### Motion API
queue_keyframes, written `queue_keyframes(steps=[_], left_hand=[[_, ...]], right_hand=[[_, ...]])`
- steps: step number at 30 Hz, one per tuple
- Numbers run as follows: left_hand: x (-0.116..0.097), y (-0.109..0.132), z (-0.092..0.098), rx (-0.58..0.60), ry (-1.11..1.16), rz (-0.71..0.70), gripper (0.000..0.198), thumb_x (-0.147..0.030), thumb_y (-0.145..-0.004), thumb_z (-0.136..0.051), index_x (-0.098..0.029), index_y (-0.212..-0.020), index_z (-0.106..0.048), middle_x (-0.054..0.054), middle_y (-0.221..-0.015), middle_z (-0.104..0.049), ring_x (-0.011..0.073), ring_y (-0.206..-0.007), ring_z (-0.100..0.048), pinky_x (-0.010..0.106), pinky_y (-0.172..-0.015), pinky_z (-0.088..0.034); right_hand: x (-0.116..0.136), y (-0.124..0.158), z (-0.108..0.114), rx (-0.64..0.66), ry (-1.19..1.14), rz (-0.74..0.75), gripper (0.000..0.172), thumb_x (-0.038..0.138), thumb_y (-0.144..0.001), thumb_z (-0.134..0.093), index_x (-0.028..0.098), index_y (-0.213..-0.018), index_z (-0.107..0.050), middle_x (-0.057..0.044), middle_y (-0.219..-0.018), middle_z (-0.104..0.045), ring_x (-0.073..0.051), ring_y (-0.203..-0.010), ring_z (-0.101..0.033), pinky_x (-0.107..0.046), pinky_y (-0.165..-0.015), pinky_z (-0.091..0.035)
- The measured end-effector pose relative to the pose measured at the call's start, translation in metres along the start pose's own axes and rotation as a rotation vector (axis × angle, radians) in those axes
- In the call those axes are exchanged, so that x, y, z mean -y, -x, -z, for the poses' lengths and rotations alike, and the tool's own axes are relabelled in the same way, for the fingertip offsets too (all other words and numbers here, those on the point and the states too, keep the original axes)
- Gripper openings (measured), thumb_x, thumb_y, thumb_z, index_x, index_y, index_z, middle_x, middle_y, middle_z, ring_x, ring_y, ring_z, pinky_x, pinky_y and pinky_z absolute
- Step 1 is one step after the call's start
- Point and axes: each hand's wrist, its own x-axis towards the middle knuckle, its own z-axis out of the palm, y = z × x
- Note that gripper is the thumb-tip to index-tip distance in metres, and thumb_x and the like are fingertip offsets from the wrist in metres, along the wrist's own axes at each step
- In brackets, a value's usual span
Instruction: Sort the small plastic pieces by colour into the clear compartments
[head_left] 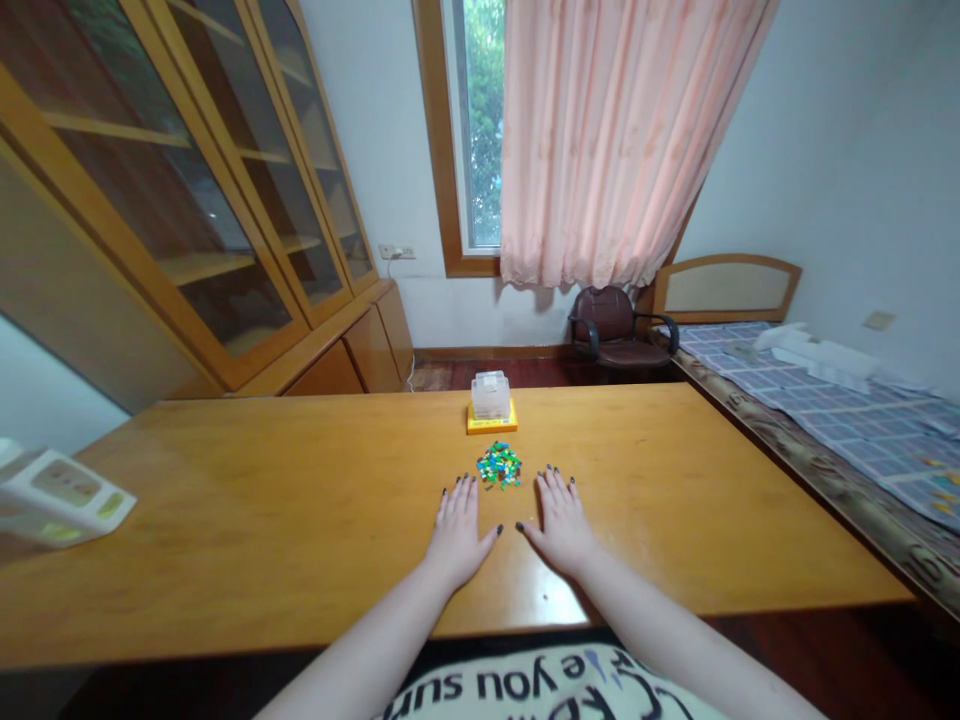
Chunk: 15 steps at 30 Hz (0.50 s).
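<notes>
My left hand (457, 530) lies flat on the wooden table (262, 500), palm down, fingers stretched out and holding nothing. My right hand (559, 520) lies flat beside it in the same way, thumbs almost meeting. Just beyond the fingertips, between the two hands, sits a small pile of tiny coloured pieces (499, 466), green, blue, red and yellow. Farther back stands a clear plastic box (490, 394) on a yellow base (492, 422). Neither hand touches the pile.
A white device (56, 495) lies at the table's left edge. A glass-door wooden cabinet (195, 200) fills the left wall. A dark office chair (619, 335) stands under the pink curtain (607, 140). A bed (847, 410) runs along the right.
</notes>
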Motion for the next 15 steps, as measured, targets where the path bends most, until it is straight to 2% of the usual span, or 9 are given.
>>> queue_keyframes(steps=[4,8,12,15], left_hand=[[0.001,-0.015,0.002,0.036,-0.018,-0.003,0.083,-0.055,-0.077,-0.048,-0.011,-0.143,-0.025,0.015,-0.151,-0.021,0.0279,-0.140,-0.016,0.046,-0.114,-0.013],[0.004,-0.027,-0.001,0.051,-0.039,0.013,0.096,-0.067,-0.074,-0.044,-0.007,-0.144,-0.020,0.016,-0.152,-0.016,0.0291,-0.140,-0.012,0.046,-0.114,-0.011],[0.005,-0.029,-0.005,0.036,-0.066,0.089,0.111,-0.078,-0.069,-0.039,0.000,-0.144,-0.016,0.020,-0.151,-0.014,0.0312,-0.140,-0.011,0.045,-0.114,-0.014],[0.005,-0.028,-0.005,0.054,-0.086,0.122,0.111,-0.080,-0.069,-0.035,0.001,-0.143,-0.021,0.022,-0.150,-0.016,0.0321,-0.140,-0.012,0.045,-0.113,-0.015]], right_hand=[[0.004,-0.016,-0.002,0.020,-0.007,0.002,0.088,0.061,-0.079,-0.044,0.006,-0.144,-0.023,-0.015,-0.152,-0.014,-0.028,-0.141,-0.007,-0.047,-0.113,-0.002],[0.006,-0.029,-0.004,0.036,0.000,0.019,0.095,0.066,-0.076,-0.044,0.005,-0.145,-0.020,-0.016,-0.152,-0.011,-0.029,-0.141,-0.004,-0.049,-0.112,0.001],[0.005,-0.032,-0.006,0.049,0.020,0.024,0.100,0.070,-0.075,-0.041,0.002,-0.145,-0.016,-0.018,-0.152,-0.010,-0.030,-0.141,-0.003,-0.049,-0.112,0.002],[0.003,-0.032,-0.007,0.057,0.029,0.024,0.103,0.074,-0.075,-0.035,0.001,-0.145,-0.015,-0.019,-0.151,-0.010,-0.030,-0.141,-0.004,-0.048,-0.112,0.001]])
